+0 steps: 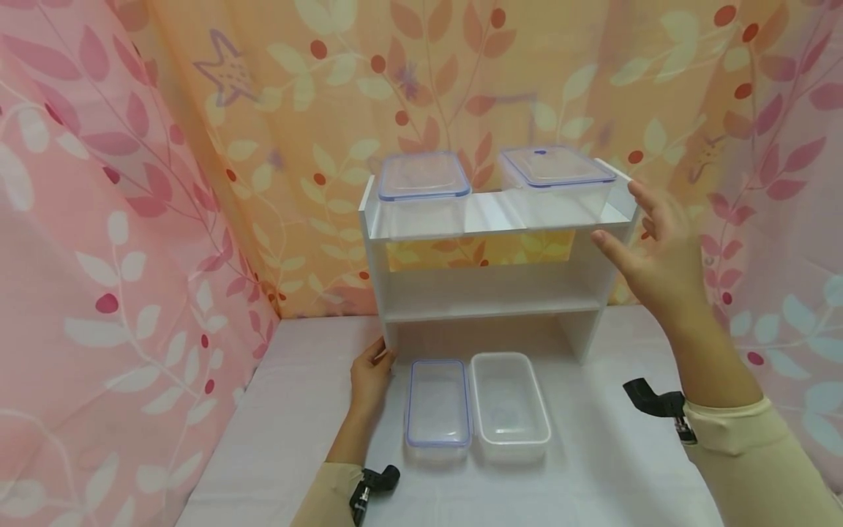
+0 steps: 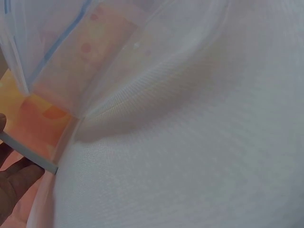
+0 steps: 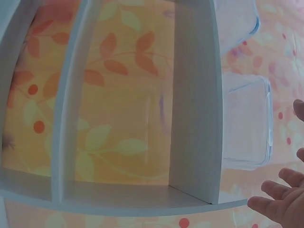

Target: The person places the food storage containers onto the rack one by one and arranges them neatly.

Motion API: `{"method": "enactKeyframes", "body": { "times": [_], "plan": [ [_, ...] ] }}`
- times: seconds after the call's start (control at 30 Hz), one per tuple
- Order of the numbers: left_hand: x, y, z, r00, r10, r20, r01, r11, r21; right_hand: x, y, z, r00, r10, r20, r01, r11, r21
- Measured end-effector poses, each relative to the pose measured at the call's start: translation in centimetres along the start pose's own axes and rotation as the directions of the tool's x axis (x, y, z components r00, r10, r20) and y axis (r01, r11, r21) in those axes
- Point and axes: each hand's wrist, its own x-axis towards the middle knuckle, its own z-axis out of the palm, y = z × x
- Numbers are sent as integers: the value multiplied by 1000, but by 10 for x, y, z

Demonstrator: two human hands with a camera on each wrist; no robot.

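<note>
A white two-tier shelf (image 1: 494,294) stands on the table. My left hand (image 1: 370,377) grips the lower front edge of its left side panel; in the left wrist view the panel edge (image 2: 29,154) passes between thumb and fingers. Beside the shelf's upper right corner is my right hand (image 1: 661,260), thumb and fingers spread apart, holding nothing. In the right wrist view its fingertips (image 3: 260,204) are close to the side panel's edge; contact is unclear. On the top tier sit two clear food containers with blue-edged lids, one left (image 1: 424,177), one right (image 1: 560,167).
In front of the shelf, on the white-covered table (image 1: 263,439), lie a container with a blue-edged lid (image 1: 437,406) and a clear container with a whitish rim (image 1: 510,406), side by side. Floral curtains (image 1: 316,132) hang behind and at both sides.
</note>
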Motion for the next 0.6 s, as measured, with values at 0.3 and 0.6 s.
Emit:
{"method": "enactKeyframes", "body": {
  "times": [0.3, 0.6],
  "plan": [
    [0, -2, -1, 1000, 7, -7, -6, 1000, 27, -41, -3, 6, 1000, -11, 2, 11, 997, 81],
    [3, -3, -1, 1000, -1, -5, 1, 1000, 6, -82, 3, 20, 994, -102, 38, 97, 986, 135]
  ]
}}
